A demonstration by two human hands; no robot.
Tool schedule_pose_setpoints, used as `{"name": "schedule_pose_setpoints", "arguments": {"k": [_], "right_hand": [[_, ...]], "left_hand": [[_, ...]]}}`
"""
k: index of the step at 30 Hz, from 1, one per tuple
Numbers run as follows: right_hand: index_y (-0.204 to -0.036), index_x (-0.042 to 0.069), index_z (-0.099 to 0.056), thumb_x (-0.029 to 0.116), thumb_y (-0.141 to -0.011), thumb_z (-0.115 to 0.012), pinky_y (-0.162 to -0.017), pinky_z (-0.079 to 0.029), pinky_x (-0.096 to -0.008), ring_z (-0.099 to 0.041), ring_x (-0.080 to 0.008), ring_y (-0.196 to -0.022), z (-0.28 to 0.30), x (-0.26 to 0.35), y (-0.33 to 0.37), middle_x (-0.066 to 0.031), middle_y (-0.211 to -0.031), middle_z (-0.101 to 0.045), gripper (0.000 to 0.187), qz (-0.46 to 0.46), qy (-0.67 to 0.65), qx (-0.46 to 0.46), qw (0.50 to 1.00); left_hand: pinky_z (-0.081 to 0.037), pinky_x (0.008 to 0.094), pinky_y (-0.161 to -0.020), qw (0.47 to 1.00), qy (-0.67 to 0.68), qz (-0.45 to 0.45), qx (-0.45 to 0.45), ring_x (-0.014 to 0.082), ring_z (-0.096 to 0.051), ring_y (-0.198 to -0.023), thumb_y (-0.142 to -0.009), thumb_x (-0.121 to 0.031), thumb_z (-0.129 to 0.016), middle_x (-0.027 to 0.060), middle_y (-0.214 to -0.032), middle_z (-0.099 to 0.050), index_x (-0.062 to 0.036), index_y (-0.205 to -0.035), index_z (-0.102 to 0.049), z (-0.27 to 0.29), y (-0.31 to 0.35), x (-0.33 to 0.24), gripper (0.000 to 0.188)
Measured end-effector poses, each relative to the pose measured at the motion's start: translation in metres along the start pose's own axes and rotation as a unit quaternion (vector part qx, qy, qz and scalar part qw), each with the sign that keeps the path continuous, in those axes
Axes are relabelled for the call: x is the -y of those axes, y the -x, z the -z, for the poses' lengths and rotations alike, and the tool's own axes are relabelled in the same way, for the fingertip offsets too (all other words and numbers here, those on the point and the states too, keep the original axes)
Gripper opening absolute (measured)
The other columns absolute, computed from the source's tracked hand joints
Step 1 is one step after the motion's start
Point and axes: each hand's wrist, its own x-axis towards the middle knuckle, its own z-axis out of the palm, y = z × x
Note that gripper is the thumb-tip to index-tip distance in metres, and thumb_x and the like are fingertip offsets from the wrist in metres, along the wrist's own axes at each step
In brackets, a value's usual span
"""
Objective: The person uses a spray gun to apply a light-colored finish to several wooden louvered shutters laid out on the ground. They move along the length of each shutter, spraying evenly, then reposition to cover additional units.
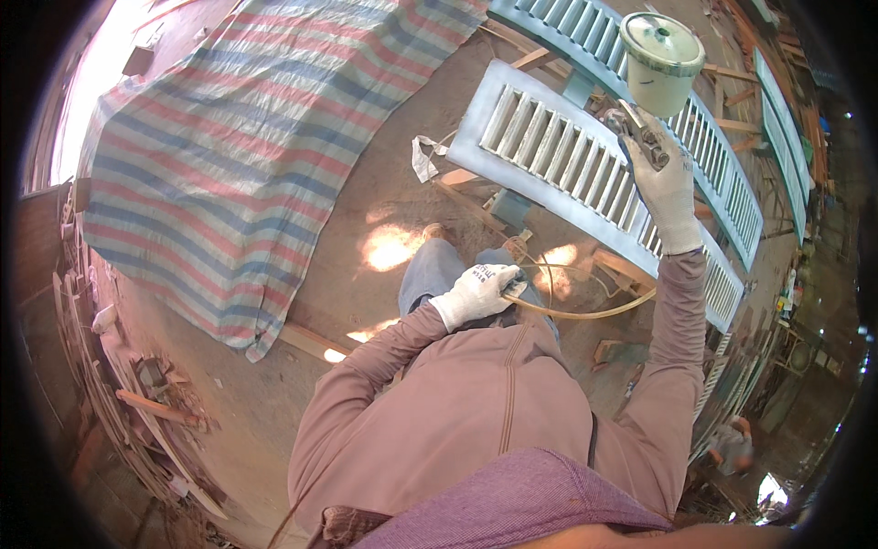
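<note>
My right hand, in a white glove, is closed round the handle of a spray gun. A pale paint cup with a lid sits on top of the gun. Just below and left of it lies a pale blue-white louvred panel, with its slats toward me. In front of my body, my left hand, also gloved, is closed on a yellowish hose. The hose bends away to the right from that hand, and my right arm hides part of its path.
More light-blue louvred panels lie behind the nearest one, propped on wooden pieces. A striped red, blue and white tarp drapes over something at left. Wood strips are heaped at lower left. Another person is at far right.
</note>
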Motion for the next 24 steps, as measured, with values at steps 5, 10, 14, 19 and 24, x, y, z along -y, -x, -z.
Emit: {"name": "schedule_pose_setpoints", "arguments": {"k": [5, 10, 14, 19, 24], "right_hand": [[-0.126, 0.0, -0.059, 0.007, -0.09, -0.065, -0.091, -0.05, -0.0282, -0.065, -0.0148, -0.104, 0.011, 0.013, 0.012, -0.0105, -0.116, -0.068, 0.037, -0.035, -0.085, 0.129, 0.987], [-0.123, 0.004, -0.062, 0.009, -0.085, -0.068, -0.088, -0.051, -0.0312, -0.066, -0.0192, -0.104, 0.017, 0.025, 0.047, -0.0138, -0.111, -0.069, 0.038, -0.122, -0.185, 0.179, 0.959], [-0.12, 0.004, -0.063, 0.014, -0.084, -0.071, -0.089, -0.052, -0.0342, -0.067, -0.0258, -0.102, 0.012, 0.025, 0.027, -0.0157, -0.109, -0.069, 0.038, -0.036, -0.069, 0.19, 0.979], [-0.12, 0.005, -0.063, 0.017, -0.085, -0.071, -0.083, -0.053, -0.0338, -0.069, -0.0258, -0.096, -0.003, 0.016, -0.008, -0.0155, -0.105, -0.07, 0.038, 0.004, -0.042, 0.082, 0.996], [-0.121, 0.004, -0.062, 0.017, -0.087, -0.069, -0.081, -0.054, -0.0325, -0.07, -0.0247, -0.094, -0.005, 0.025, -0.018, -0.0167, -0.104, -0.07, 0.038, 0.021, 0.035, 0.067, 0.997]], "left_hand": [[-0.051, 0.0424, -0.068, 1.0, 0.004, -0.003, 0.022, 0.0363, -0.063, -0.08, -0.09, -0.027, -0.062, 0.0167, -0.086, -0.066, -0.0042, -0.097, -0.062, -0.001, -0.003, 0.002, 0.024], [-0.051, 0.0427, -0.067, 1.0, 0.004, -0.021, 0.007, 0.0351, -0.064, -0.078, -0.089, -0.025, -0.062, 0.0158, -0.083, -0.065, -0.0047, -0.096, -0.061, -0.006, -0.004, 0.001, 0.021], [-0.05, 0.0433, -0.066, 0.999, 0.011, -0.035, 0.014, 0.0346, -0.064, -0.077, -0.089, -0.023, -0.062, 0.0158, -0.081, -0.065, -0.0053, -0.095, -0.061, -0.002, -0.006, -0.004, 0.019], [-0.05, 0.043, -0.067, 0.999, 0.016, -0.029, 0.014, 0.0353, -0.063, -0.077, -0.09, -0.023, -0.061, 0.0161, -0.081, -0.065, -0.0047, -0.094, -0.06, 0.001, -0.007, 0.001, 0.019], [-0.05, 0.0436, -0.068, 0.999, 0.024, -0.017, 0.017, 0.0371, -0.063, -0.079, -0.09, -0.024, -0.061, 0.017, -0.082, -0.065, -0.004, -0.093, -0.059, 0.003, -0.007, 0.01, 0.02]]}}
